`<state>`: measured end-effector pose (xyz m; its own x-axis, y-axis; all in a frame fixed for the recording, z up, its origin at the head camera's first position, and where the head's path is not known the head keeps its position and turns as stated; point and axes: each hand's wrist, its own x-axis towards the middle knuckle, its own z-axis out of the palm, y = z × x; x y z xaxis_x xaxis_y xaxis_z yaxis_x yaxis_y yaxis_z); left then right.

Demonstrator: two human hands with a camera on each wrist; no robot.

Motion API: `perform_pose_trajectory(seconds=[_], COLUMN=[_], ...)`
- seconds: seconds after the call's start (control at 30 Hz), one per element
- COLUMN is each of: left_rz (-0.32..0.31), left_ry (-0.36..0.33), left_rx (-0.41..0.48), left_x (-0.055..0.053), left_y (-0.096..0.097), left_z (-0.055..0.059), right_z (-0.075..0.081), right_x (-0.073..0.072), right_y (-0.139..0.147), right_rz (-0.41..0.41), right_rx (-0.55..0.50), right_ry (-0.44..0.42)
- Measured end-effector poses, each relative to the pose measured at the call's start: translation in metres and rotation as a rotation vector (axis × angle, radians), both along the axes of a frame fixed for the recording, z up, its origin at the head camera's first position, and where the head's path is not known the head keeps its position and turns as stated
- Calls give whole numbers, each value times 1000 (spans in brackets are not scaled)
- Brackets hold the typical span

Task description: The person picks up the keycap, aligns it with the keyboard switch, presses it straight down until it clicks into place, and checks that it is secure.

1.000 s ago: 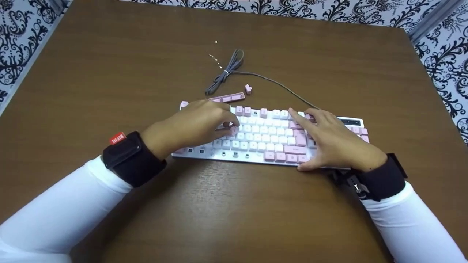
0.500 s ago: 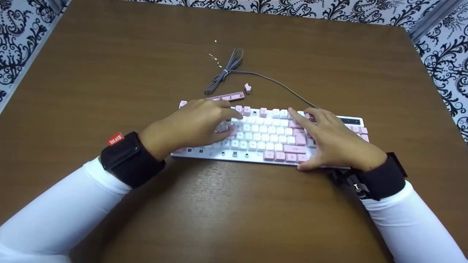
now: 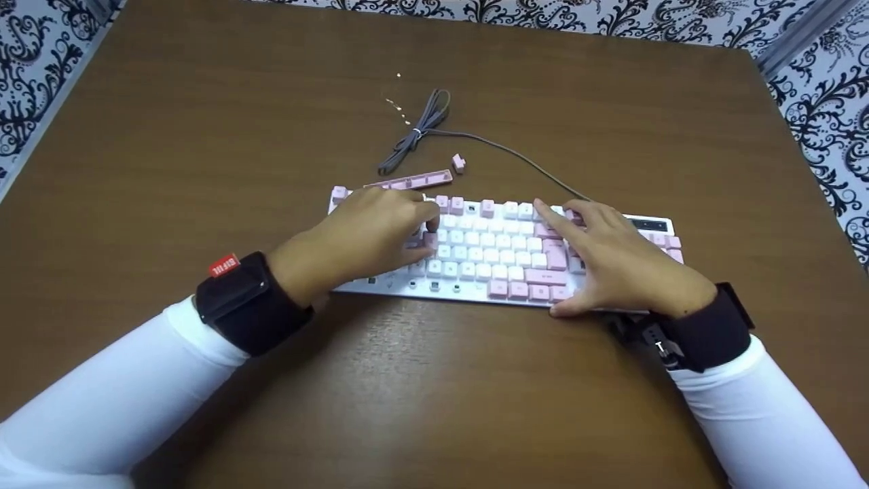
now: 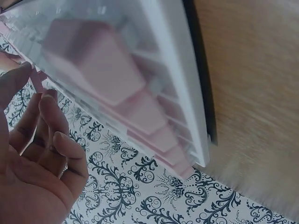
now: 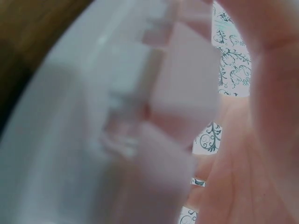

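In the head view the keyboard (image 3: 506, 252) has slid a little toward the right since a second ago, its left end now tucked further under the left hand (image 3: 366, 234), and that wrist sits slightly lower on the counter (image 3: 204, 136). The left hand lies palm down over the keyboard's left end with fingers curled toward a pink keycap (image 3: 430, 239); whether it pinches that cap cannot be told. The right hand (image 3: 621, 261) is spread flat over the right part of the keys, thumb along the near edge. The keyboard lies mid-counter, long axis left to right, slightly skewed, its grey cable (image 3: 475, 139) leading away to a bundle; a loose pink key strip (image 3: 411, 181) and a small cap (image 3: 458, 163) rest just behind it. The left wrist view shows relaxed, loosely bent fingers (image 4: 51, 126) beside the keyboard's white edge (image 4: 187, 79). The right wrist view is blurred: a palm (image 5: 261, 154) close over pink keys.
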<state>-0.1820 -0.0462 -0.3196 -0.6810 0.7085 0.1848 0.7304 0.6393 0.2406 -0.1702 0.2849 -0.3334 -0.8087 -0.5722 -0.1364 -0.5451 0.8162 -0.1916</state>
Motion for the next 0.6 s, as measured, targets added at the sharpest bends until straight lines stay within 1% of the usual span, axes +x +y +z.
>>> perform_pose_trajectory(seconds=[0.13, 0.23, 0.5, 0.6], left_rz=[-29, -39, 5, 8], left_ry=[-8, -7, 6, 12], left_rx=[3, 6, -28, -23], left_x=[0, 0, 1, 1], left_y=[-1, -1, 3, 3], left_z=[0, 1, 1, 0], right_z=[0, 0, 0, 1], right_x=[-1, 0, 1, 0], right_y=[0, 0, 1, 0], right_rz=[-1, -2, -2, -5], right_rx=[5, 3, 2, 5], right_ry=[-3, -3, -6, -4])
